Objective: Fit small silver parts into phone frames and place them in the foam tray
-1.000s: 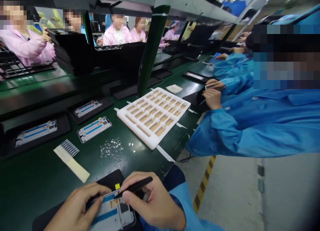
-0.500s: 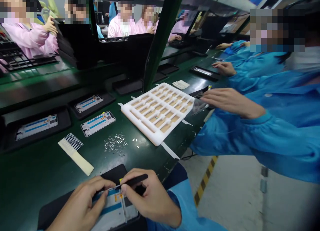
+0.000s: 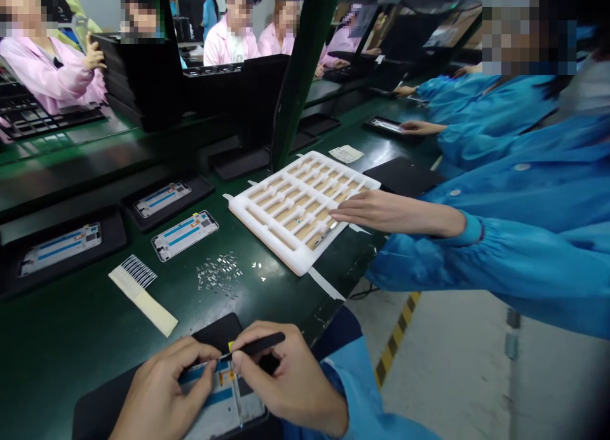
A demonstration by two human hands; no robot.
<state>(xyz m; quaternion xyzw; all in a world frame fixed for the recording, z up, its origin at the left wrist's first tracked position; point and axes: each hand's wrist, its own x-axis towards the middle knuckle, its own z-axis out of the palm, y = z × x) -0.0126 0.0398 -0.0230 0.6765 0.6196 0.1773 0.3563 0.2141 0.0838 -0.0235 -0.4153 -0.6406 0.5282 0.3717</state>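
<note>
In front of me lies a phone frame (image 3: 216, 414) with blue strips and an orange flex piece, on a black tray (image 3: 102, 402). My left hand (image 3: 164, 386) lies over its left part, thumb and index finger closed at the upper edge. Between the thumb and fingers of my right hand (image 3: 293, 380) is a pair of black tweezers (image 3: 262, 345). The tweezers' tip meets the frame's upper edge beside my left fingertips; any small part there is hidden. A yellow tab (image 3: 230, 346) shows by that edge.
Beyond are scattered small metal pieces (image 3: 220, 275), a cream strip card (image 3: 147, 303) and another phone frame (image 3: 185, 235). A white slotted tray (image 3: 260, 233) is taped down, with a co-worker's hand (image 3: 395, 213) over its right side. A green post (image 3: 302, 78) rises behind.
The co-worker's hand at right has moved left over the white tray. A black tray shows where that hand was. My hands and tweezers stay almost in place.
</note>
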